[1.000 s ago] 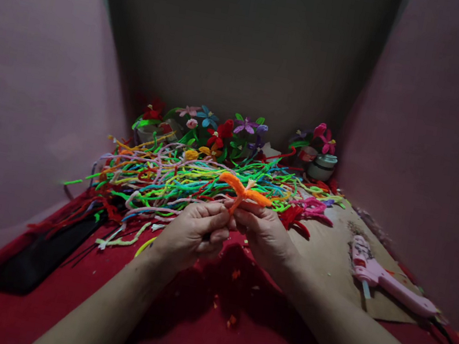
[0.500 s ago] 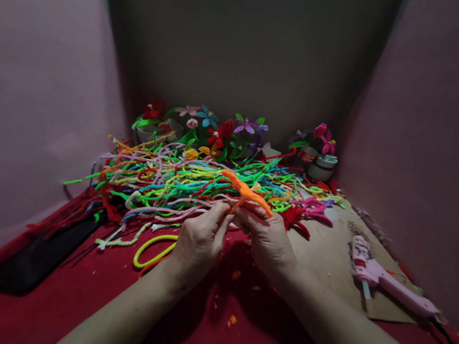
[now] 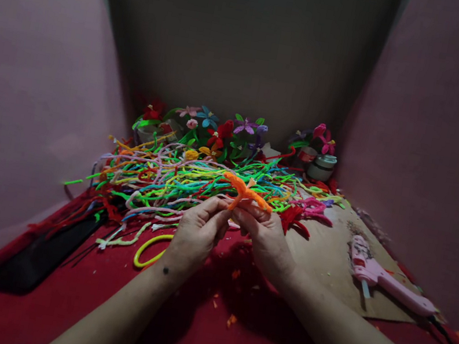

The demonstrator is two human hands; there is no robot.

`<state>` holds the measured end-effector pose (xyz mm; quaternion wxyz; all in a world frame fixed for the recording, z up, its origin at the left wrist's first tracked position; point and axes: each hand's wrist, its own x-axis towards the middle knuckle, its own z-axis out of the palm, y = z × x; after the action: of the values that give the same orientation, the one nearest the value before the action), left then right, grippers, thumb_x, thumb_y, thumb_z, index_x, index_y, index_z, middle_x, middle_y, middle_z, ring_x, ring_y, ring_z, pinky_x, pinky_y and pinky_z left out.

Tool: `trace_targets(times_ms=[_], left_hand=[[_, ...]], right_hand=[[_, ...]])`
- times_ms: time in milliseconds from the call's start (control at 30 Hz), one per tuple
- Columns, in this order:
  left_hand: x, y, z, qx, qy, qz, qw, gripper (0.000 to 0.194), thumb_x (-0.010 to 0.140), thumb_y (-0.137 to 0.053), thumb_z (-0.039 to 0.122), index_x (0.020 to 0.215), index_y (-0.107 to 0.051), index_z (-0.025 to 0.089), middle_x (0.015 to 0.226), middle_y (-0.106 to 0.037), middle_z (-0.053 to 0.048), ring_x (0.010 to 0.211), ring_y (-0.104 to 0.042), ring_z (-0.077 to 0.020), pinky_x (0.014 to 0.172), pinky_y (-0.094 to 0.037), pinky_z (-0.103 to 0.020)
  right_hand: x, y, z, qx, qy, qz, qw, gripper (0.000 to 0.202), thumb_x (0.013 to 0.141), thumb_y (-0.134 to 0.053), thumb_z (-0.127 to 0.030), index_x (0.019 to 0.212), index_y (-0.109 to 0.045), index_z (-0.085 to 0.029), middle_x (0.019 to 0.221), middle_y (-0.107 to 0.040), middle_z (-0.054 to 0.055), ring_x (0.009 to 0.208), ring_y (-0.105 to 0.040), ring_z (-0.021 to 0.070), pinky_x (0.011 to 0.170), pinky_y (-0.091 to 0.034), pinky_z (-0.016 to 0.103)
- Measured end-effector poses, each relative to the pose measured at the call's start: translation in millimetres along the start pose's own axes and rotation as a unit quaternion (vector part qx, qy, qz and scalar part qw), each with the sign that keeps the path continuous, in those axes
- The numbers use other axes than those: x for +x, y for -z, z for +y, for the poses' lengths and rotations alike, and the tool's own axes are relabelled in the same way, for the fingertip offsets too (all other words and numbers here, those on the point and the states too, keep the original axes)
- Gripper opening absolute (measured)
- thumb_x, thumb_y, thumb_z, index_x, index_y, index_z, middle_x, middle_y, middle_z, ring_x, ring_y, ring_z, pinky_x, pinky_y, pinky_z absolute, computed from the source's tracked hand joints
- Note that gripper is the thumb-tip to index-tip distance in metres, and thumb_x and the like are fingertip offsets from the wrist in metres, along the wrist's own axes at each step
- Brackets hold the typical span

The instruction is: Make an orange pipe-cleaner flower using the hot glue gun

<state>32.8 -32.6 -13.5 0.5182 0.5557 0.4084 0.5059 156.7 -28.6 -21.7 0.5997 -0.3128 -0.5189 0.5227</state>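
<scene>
Nearest, your left hand (image 3: pixel 201 229) and right hand (image 3: pixel 268 240) were pinched on the orange fuzzy piece (image 3: pixel 246 191), above the red tabletop (image 3: pixel 197 337). Beyond it lay the heap of coloured fuzzy stems (image 3: pixel 175 178); the glue gun (image 3: pixel 391 281) lay to the right. Farthest stood fuzzy flowers (image 3: pixel 218 135).

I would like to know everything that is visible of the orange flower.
The orange flower looks soft and fuzzy, like pipe cleaner. Three parts show: one slants up to the left, one stretches right, one points down. A small pale tuft stands where they meet. The fingertips of the left hand and right hand hold it from below, partly hiding its base.
</scene>
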Motion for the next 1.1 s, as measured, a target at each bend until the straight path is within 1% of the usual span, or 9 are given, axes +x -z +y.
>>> trace_targets(times_ms=[200, 333, 467, 533, 633, 700, 833, 933, 1100], left_hand=[[2.7, 3.1, 1.4, -0.079, 0.058, -0.044, 0.994, 0.018, 0.077, -0.058, 0.031, 0.081, -0.055, 0.015, 0.045, -0.038, 0.008, 0.035, -0.025, -0.0010, 0.035, -0.018, -0.013], [3.7, 7.7, 1.2, -0.150, 0.093, -0.097, 0.980, 0.013, 0.079, -0.056, 0.028, 0.080, -0.051, 0.016, 0.046, -0.037, 0.009, 0.033, -0.021, -0.0004, 0.033, -0.016, -0.013], [2.4, 9.4, 2.7, -0.137, 0.099, -0.127, 0.977, 0.012, 0.082, -0.052, 0.029, 0.083, -0.052, 0.017, 0.047, -0.036, 0.010, 0.032, -0.019, -0.0007, 0.033, -0.014, -0.014], [1.4, 7.8, 2.0, -0.065, 0.070, -0.106, 0.990, 0.017, 0.082, -0.051, 0.032, 0.077, -0.051, 0.016, 0.047, -0.040, 0.008, 0.032, -0.025, -0.0018, 0.033, -0.018, -0.015], [0.4, 4.1, -3.2, 0.096, -0.029, -0.037, 0.994, 0.023, 0.082, -0.050, 0.037, 0.072, -0.051, 0.016, 0.050, -0.044, 0.006, 0.037, -0.035, -0.0045, 0.038, -0.027, -0.017], [-0.1, 2.5, -8.5, 0.198, -0.104, 0.004, 0.975, 0.019, 0.081, -0.053, 0.037, 0.079, -0.053, 0.017, 0.053, -0.046, 0.006, 0.041, -0.038, -0.0059, 0.043, -0.031, -0.018], [-1.6, 2.8, -16.7, 0.341, -0.224, 0.052, 0.912, 0.010, 0.083, -0.050, 0.028, 0.083, -0.053, 0.019, 0.059, -0.050, 0.004, 0.050, -0.044, -0.0085, 0.053, -0.035, -0.020], [-1.9, 3.7, -18.7, 0.349, -0.249, 0.049, 0.902, 0.011, 0.086, -0.043, 0.023, 0.081, -0.053, 0.019, 0.061, -0.049, 0.003, 0.054, -0.044, -0.0090, 0.056, -0.035, -0.020], [-0.1, 3.1, -19.1, 0.224, -0.181, 0.047, 0.956, 0.010, 0.084, -0.046, 0.024, 0.079, -0.053, 0.019, 0.057, -0.041, 0.006, 0.049, -0.036, -0.0069, 0.049, -0.031, -0.018]], right_hand=[[1.9, -0.3, 3.8, 0.038, -0.020, 0.014, 0.999, 0.008, 0.069, -0.066, -0.025, 0.067, -0.068, -0.018, 0.058, -0.051, -0.003, 0.056, -0.039, 0.0092, 0.056, -0.034, 0.024], [5.5, 4.1, 11.0, 0.082, -0.031, -0.020, 0.996, 0.010, 0.070, -0.066, -0.028, 0.072, -0.068, -0.018, 0.058, -0.050, -0.003, 0.052, -0.035, 0.0081, 0.051, -0.030, 0.024], [8.1, 6.4, 14.0, 0.118, -0.050, -0.035, 0.991, 0.009, 0.067, -0.068, -0.026, 0.068, -0.066, -0.017, 0.058, -0.054, -0.002, 0.054, -0.042, 0.0093, 0.055, -0.036, 0.025], [8.0, 5.8, 13.1, 0.132, -0.061, -0.029, 0.989, 0.009, 0.066, -0.068, -0.024, 0.071, -0.067, -0.017, 0.061, -0.057, -0.001, 0.057, -0.047, 0.0105, 0.058, -0.039, 0.026], [6.8, 3.8, 11.4, 0.142, -0.049, 0.011, 0.989, 0.012, 0.063, -0.069, -0.021, 0.075, -0.068, -0.017, 0.067, -0.062, 0.000, 0.061, -0.050, 0.0111, 0.060, -0.041, 0.026], [5.8, 2.3, 10.7, 0.148, -0.044, 0.040, 0.987, 0.013, 0.061, -0.071, -0.019, 0.073, -0.069, -0.017, 0.069, -0.063, 0.000, 0.062, -0.051, 0.0111, 0.061, -0.042, 0.026], [2.5, -0.4, 8.1, 0.111, -0.026, 0.075, 0.991, 0.006, 0.060, -0.072, -0.019, 0.064, -0.068, -0.017, 0.057, -0.057, -0.004, 0.055, -0.046, 0.0087, 0.058, -0.041, 0.024], [-0.6, -1.5, 3.7, 0.061, -0.011, 0.083, 0.995, 0.005, 0.063, -0.071, -0.020, 0.061, -0.068, -0.016, 0.052, -0.051, -0.005, 0.051, -0.041, 0.0069, 0.056, -0.039, 0.023], [-2.7, -1.5, -2.5, -0.001, -0.013, 0.052, 0.999, 0.008, 0.069, -0.066, -0.022, 0.069, -0.070, -0.016, 0.056, -0.052, -0.004, 0.054, -0.040, 0.0079, 0.056, -0.037, 0.023]])
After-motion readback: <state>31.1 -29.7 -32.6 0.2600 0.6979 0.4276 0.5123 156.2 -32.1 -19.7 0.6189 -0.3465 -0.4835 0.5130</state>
